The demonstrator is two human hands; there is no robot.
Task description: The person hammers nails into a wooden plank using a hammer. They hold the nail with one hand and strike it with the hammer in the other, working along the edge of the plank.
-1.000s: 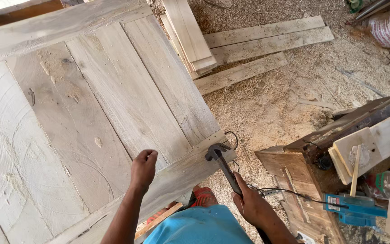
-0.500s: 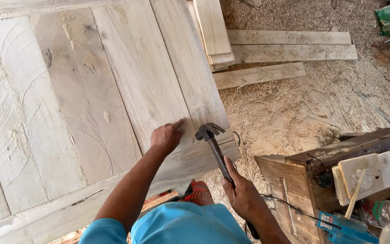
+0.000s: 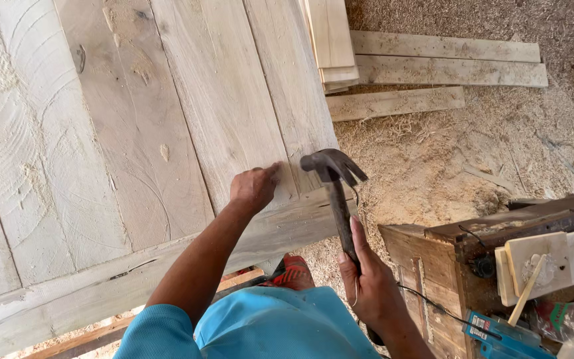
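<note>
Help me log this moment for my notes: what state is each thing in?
Claw hammer: raised, head above the panel's corner.
Right hand: grip closed on the hammer handle.
Left hand: fingertips pinched against the plank panel.
Loose boards: lying flat on sawdust.

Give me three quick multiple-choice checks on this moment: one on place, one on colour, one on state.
1. Where is the left hand?
A. on the plank panel
B. on the sawdust floor
C. on the blue tool

2. What colour is the shirt?
A. red
B. light blue
C. white

3. How is the hammer held?
A. lying loose
B. gripped by its handle in the right hand
C. gripped by its head

Answers: 1 A, fingertips rest near the panel's edge; 2 B, the cloth below is light blue; 3 B, fingers wrap the handle, head up.
</note>
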